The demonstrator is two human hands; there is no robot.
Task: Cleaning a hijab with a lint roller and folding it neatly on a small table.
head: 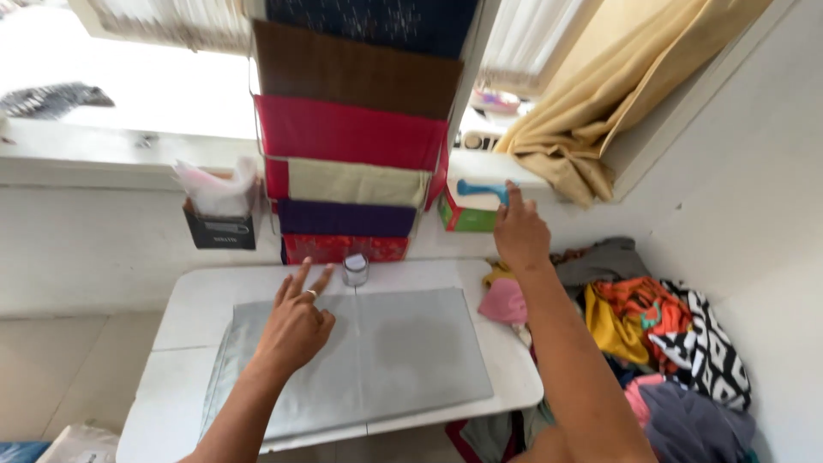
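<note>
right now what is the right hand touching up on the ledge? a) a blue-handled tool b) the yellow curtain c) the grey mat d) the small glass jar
a: the right hand reaches up to the window ledge and its fingers touch the blue-handled tool, which lies on a box there.

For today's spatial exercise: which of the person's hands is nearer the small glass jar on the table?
Left. The left hand rests just left of and below the jar; the right hand is raised at the windowsill, farther right.

Mat (pixel 403 360) flat on the desk (pixel 193 300); jar (pixel 355 268) behind mat; clothes pile (pixel 660 343) right of mat; iron (pixel 480 190) on box (pixel 467 214) behind-right.
</note>
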